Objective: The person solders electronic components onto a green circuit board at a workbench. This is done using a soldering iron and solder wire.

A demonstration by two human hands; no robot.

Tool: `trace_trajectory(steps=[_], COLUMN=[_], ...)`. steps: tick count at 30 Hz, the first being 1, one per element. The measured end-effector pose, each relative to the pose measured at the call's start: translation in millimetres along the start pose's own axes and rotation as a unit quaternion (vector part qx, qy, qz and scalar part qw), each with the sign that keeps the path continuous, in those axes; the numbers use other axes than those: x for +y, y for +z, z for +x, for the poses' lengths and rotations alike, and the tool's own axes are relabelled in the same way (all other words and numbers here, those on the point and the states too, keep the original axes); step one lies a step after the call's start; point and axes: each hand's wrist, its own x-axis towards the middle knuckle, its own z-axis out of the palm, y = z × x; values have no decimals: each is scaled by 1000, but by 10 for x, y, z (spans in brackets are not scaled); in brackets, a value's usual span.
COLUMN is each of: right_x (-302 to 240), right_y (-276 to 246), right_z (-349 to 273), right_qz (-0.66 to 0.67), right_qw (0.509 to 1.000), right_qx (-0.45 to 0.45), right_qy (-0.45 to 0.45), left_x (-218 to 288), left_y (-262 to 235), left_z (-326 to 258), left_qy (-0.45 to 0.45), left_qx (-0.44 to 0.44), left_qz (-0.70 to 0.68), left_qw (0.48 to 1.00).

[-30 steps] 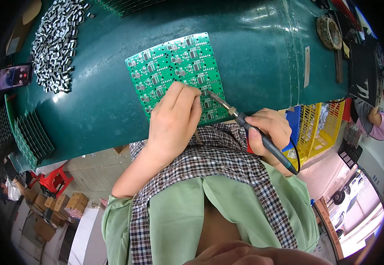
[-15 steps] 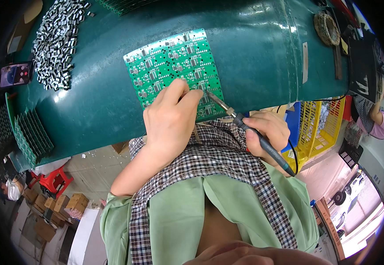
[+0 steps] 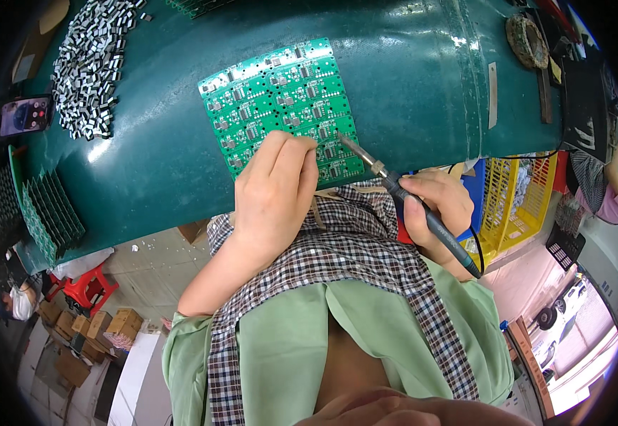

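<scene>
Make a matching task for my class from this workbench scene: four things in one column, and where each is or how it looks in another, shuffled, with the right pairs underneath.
Things
1. Phone
2. Soldering iron
3. Stool
4. Circuit-board panel

Places, colours and states
A. Red, at the person's left, lower than the tabletop
B. Green, partly hidden by the left hand
C. Near the picture's left edge, screen lit
D. In the grip of the right hand

Right pairs
1-C
2-D
3-A
4-B
</scene>
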Motion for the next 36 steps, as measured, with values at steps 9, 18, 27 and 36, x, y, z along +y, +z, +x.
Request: trace_trajectory(steps=[9, 18, 27, 36], right_x=[-22, -55, -85, -42], right_y=[43, -73, -38, -3], right_z=[32, -25, -85, -95], right_qz=[15, 22, 19, 15], right_qw=[1000, 1000, 999, 1000], right_qx=[-19, -15, -30, -18], right_qy=[9, -3, 33, 17], left_x=[-18, 29, 30, 82], left_y=[26, -31, 48, 52], left_z=[14, -85, -88, -53], left_qy=[-2, -12, -1, -27], left_qx=[-10, -42, -12, -41], left_qz=[10, -17, -11, 6], left_qw=[1000, 999, 1000, 999])
